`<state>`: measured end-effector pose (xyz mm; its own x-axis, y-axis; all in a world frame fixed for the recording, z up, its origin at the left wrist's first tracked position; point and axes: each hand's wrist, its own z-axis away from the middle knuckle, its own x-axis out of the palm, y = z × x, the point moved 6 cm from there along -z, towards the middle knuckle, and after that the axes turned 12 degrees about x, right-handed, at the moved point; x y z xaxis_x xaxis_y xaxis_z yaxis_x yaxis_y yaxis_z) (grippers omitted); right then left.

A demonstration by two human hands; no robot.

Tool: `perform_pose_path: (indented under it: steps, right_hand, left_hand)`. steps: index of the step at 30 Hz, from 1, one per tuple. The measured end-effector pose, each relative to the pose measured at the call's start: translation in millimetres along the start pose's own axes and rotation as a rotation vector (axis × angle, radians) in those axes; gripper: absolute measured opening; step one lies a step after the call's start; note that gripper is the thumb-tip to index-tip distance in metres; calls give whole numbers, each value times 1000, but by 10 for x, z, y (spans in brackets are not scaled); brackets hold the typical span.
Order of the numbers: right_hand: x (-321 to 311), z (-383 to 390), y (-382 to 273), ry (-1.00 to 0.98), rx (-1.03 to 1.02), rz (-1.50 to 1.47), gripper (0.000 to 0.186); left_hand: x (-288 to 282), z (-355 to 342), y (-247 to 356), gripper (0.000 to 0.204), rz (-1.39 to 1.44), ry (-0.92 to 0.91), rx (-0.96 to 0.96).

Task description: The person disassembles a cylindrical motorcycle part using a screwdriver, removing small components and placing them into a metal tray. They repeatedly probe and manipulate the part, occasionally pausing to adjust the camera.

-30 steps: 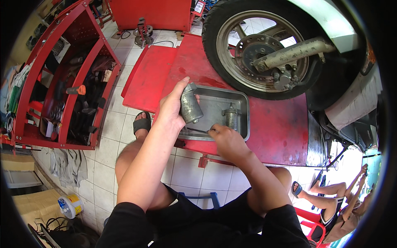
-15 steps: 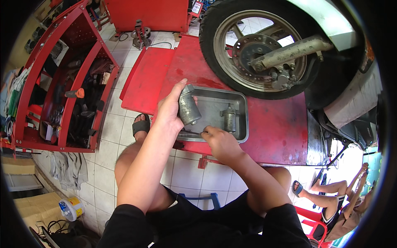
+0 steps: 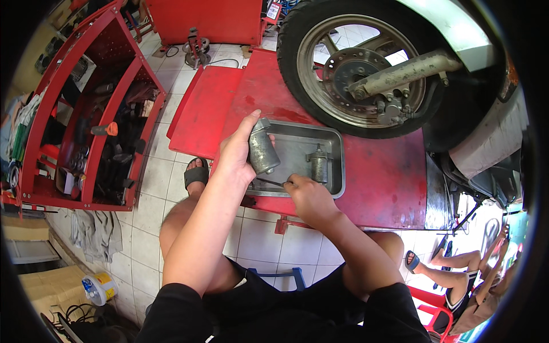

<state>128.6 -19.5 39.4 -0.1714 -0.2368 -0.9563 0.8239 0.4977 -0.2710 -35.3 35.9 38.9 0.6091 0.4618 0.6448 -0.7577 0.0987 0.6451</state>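
Note:
A grey, stained metal cylinder (image 3: 263,150) is gripped upright, slightly tilted, in my left hand (image 3: 237,150), above the near left part of a steel tray (image 3: 337,166). Inside that tray stands or lies a similar metal cylinder (image 3: 319,168) with a flange and a narrow top end. The closed fingers of my right hand (image 3: 309,197) hold a thin dark rod tool (image 3: 270,182) at the tray's near edge, its far end reaching leftward under the held cylinder, near my left hand, where its tip is hard to make out.
The tray sits on a red platform (image 3: 383,188), beside a motorcycle wheel (image 3: 297,74) with brake disc and fork. A red shelf unit (image 3: 86,108) with tools stands left. A white bucket (image 3: 100,288) and cloth (image 3: 94,234) lie on the floor. Another person (image 3: 457,274) sits at lower right.
My right hand and the rod have shifted slightly downward and to the left since a second ago. The held cylinder has stayed almost in place.

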Motion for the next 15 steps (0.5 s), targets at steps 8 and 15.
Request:
perform_pose_path:
  steps: [8, 15]
  right_hand:
    - [-90, 104, 98, -8, 44, 146, 15]
    - [-13, 112, -26, -9, -5, 18, 24]
  left_hand:
    - [8, -5, 6, 34, 16, -10, 4]
    - [-4, 2, 9, 36, 1, 4, 19]
